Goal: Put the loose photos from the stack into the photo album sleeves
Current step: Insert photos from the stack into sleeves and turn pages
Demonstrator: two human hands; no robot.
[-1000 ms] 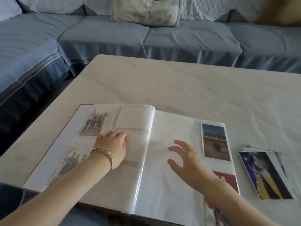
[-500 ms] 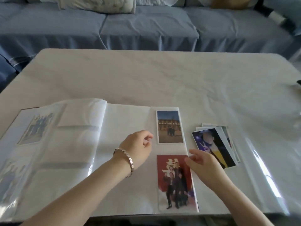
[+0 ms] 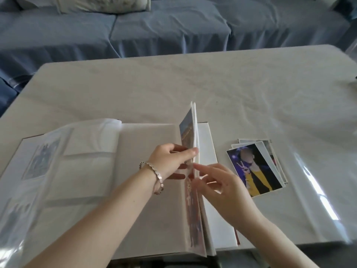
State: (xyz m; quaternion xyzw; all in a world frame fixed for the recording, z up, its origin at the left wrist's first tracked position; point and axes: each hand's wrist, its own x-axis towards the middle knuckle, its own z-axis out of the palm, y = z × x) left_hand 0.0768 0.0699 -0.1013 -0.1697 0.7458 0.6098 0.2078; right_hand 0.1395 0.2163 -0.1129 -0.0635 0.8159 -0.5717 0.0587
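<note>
White album page [image 3: 194, 132] upright, two hands (left [image 3: 172, 159] pinching, right [image 3: 222, 188] open), perhaps four loose photos [image 3: 257, 169]

You are in a home living room. A blue-covered sectional sofa [image 3: 164, 29] with a pale cushion [image 3: 100, 3] lines the far side, directly behind a low pale marble-patterned table [image 3: 193, 84].

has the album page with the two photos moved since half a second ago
Yes. The right-hand album page holding two photos lay flat; now the left hand has lifted it upright, away from the loose photo stack.
</note>
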